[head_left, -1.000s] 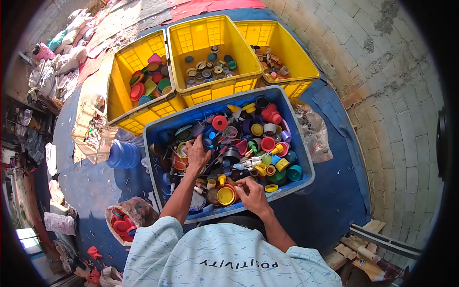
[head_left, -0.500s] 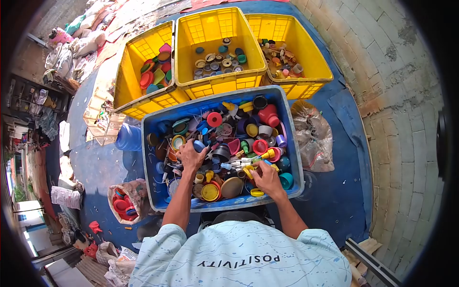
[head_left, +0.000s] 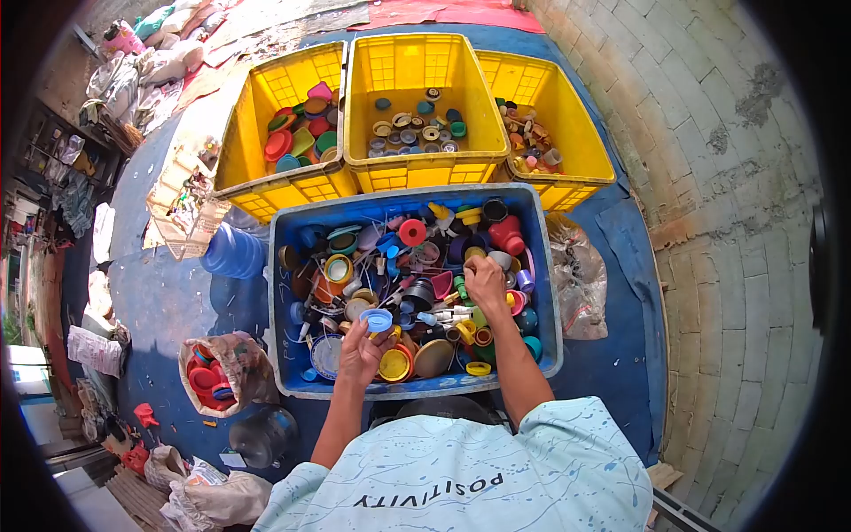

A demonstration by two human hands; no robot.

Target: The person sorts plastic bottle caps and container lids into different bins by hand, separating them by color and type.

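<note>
A blue bin (head_left: 282, 363) full of mixed plastic caps and lids stands in front of me. My left hand (head_left: 358, 356) is closed on a light blue bottle cap (head_left: 377, 320), raised over the bin's near left part. My right hand (head_left: 485, 282) reaches over the pile at the right, its fingers bent down and together. Whatever lies between those fingertips is hidden. Close by are a red funnel-shaped piece (head_left: 507, 236) and a purple cap (head_left: 526, 281). A round yellow lid (head_left: 394, 364) and a tan disc (head_left: 433, 357) lie near the front rim.
Beyond the bin stand three yellow crates: left (head_left: 306, 185), middle (head_left: 429, 174) and right (head_left: 576, 160), each holding caps. A sack with red lids (head_left: 232, 377) and a blue water jug (head_left: 233, 252) are at left. A clear plastic bag (head_left: 581, 288) sits at right, near the block wall (head_left: 718, 266).
My left hand has drawn back toward me with the blue cap. My right hand has moved away from the yellow pieces, farther into the bin. The view has shifted slightly.
</note>
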